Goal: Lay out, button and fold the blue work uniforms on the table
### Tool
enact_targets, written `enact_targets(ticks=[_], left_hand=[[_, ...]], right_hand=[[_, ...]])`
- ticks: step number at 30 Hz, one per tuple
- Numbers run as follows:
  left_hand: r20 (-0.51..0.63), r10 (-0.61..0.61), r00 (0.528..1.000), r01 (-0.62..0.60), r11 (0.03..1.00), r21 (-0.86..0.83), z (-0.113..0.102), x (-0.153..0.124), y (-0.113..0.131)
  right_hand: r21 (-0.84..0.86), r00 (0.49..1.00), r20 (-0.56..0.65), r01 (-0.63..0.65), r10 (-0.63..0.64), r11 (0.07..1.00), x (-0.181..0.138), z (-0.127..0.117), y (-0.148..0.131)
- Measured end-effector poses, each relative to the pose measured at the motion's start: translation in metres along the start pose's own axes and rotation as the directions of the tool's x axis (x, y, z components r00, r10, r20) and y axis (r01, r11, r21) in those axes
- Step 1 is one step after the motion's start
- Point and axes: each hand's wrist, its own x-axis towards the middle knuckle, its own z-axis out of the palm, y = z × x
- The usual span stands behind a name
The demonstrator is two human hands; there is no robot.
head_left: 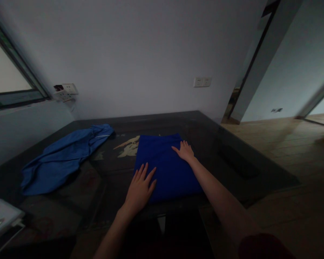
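Observation:
A bright blue folded cloth [164, 169] lies flat on the dark table in front of me, roughly rectangular. My left hand [140, 187] rests on its near left edge, fingers spread and palm down. Towards its far right edge, my right hand [185, 151] lies flat with the thumb stuck out to the left. Neither hand grips the fabric. Off to the left lies a second, duller blue garment [64, 158], loosely laid and creased, apart from both hands.
The dark glossy table [205, 129] stands against a pale wall with a double socket [202, 82]. A white device [4, 219] with a cable sits at the near left corner. A dark flat object [237, 162] lies on the right side. Wooden floor [275, 133] extends beyond.

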Motion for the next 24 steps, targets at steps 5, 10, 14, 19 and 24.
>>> enact_targets(ticks=[5, 10, 14, 19, 24], left_hand=[[0.059, -0.016, 0.998, 0.024, 0.992, -0.122, -0.003, 0.002, -0.005], [0.141, -0.018, 0.990, 0.057, 0.960, -0.274, -0.026, 0.020, -0.021], [0.088, 0.020, 0.996, -0.005, 0.985, -0.170, -0.035, 0.073, -0.037], [0.072, -0.093, 0.993, 0.090, 0.995, 0.040, -0.001, 0.154, -0.064], [0.176, -0.199, 0.964, 0.186, 0.978, 0.090, 0.038, 0.179, -0.090]], right_hand=[[0.077, 0.997, -0.078, 0.031, -0.025, 0.997, 0.002, 0.000, 0.007], [0.071, 0.978, -0.184, 0.112, -0.097, 0.991, 0.014, -0.012, 0.000], [-0.007, 0.983, -0.119, 0.143, -0.143, 0.990, 0.030, -0.017, -0.017], [-0.053, 0.989, -0.014, 0.146, -0.147, 0.988, 0.048, -0.009, -0.029], [-0.080, 0.981, 0.075, 0.186, -0.180, 0.979, 0.054, 0.002, -0.022]])
